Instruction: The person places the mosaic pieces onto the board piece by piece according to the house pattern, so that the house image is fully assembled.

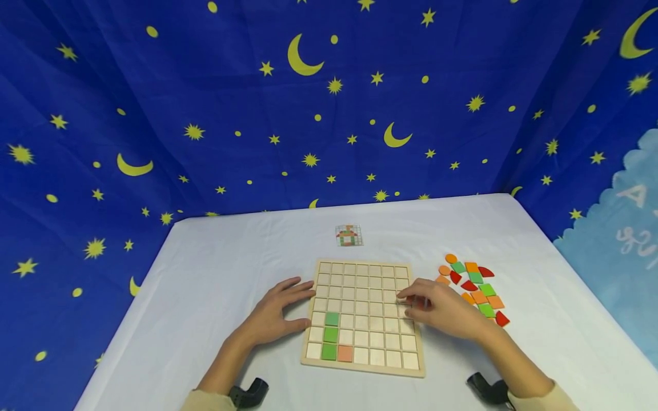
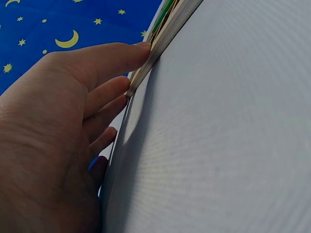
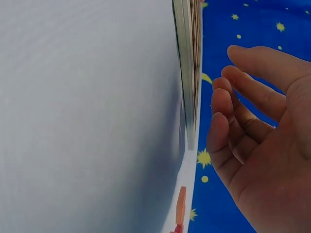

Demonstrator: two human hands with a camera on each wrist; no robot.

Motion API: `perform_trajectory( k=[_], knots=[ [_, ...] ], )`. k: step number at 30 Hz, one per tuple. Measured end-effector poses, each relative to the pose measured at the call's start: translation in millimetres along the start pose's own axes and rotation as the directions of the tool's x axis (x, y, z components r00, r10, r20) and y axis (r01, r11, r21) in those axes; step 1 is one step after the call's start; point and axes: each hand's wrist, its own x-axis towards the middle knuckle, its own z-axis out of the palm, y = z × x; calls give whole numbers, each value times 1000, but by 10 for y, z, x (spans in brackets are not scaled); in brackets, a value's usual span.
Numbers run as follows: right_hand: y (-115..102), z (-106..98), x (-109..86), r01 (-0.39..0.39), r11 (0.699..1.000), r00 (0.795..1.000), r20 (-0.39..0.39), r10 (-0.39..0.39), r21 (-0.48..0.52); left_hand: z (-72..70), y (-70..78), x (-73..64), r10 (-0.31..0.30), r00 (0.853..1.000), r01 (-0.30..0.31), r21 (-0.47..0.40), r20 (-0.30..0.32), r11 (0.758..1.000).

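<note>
A wooden grid board [image 1: 362, 369] lies on the table with three green square tiles [image 1: 330, 334] stacked in one column near its left side. Beside the lowest one sits a salmon square tile [image 1: 345, 354]. My left hand [image 1: 277, 311] rests at the board's left edge, fingers extended and thumb spread; the left wrist view has the thumb [image 2: 121, 57] right at the rim. Over the right edge hovers my right hand [image 1: 444, 308], its fingers loosely bent. No tile shows between its thumb and fingers [image 3: 221, 102] in the right wrist view.
Several loose tiles lie right of the board, among them an orange round tile [image 1: 451, 258], a red quarter-circle tile [image 1: 485, 272] and a green square tile [image 1: 486, 290]. A small pattern card [image 1: 349, 235] lies behind the board. Blue star-patterned cloth [image 1: 247, 103] hangs behind the white table [image 1: 216, 257].
</note>
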Motion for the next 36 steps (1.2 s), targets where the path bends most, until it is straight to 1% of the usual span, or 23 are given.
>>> perform_trajectory(
  k=[7, 13, 17, 22, 28, 30, 33, 36],
  knots=[
    [74, -57, -35, -8, 1000, 999, -37, 7, -7, 5, -6, 9, -4, 1000, 4, 14, 3, 1000],
    [159, -96, -70, -56, 998, 996, -72, 54, -16, 12, -14, 14, -6, 1000, 6, 24, 1, 1000],
    [221, -119, -87, -79, 997, 992, -103, 77, -15, 11, -8, 6, 5, 1000, -5, 18, -9, 1000],
    [282, -141, -104, -118, 992, 985, -127, 113, -31, 14, -9, -9, 3, 1000, -3, 9, -5, 1000],
    [353, -204, -140, -154, 987, 971, -192, 143, -45, 7, -4, -4, 6, 1000, -6, 11, -4, 1000],
    [377, -221, -151, -177, 983, 965, -205, 164, -46, 3, -1, -3, 7, 1000, -7, 6, -2, 1000],
    [416, -240, -155, -218, 975, 952, -228, 205, -32, -1, 2, -3, 6, 1000, -6, 7, -2, 1000],
    [457, -255, -162, -241, 970, 938, -264, 226, -25, -3, 0, -3, 6, 1000, -6, 10, -2, 1000]
  ],
)
